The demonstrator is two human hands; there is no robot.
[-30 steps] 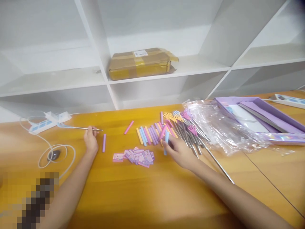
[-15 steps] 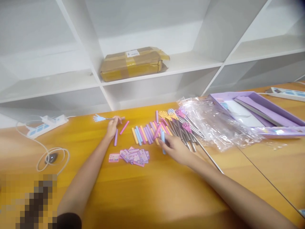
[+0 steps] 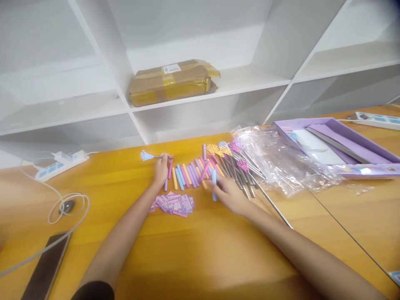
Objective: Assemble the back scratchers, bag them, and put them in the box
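Note:
My left hand is closed around the metal rod of a back scratcher whose light-blue, hand-shaped head points left. Just beside that hand lie a pink tube and a purple tube. A light-blue tube is pinched upright in my right hand, at the right end of a row of coloured tubes. Beyond the right hand is a pile of back scratchers with yellow, pink, blue and purple heads. Small printed cards lie heaped below the row.
Clear plastic bags lie right of the pile, against an open purple box. A taped cardboard parcel rests on the white shelf. Power strips, a cable, and a dark flat object are on the table.
My left hand has moved right with the back scratcher, closer to the row of tubes. My right hand stays nearly in place with the light-blue tube.

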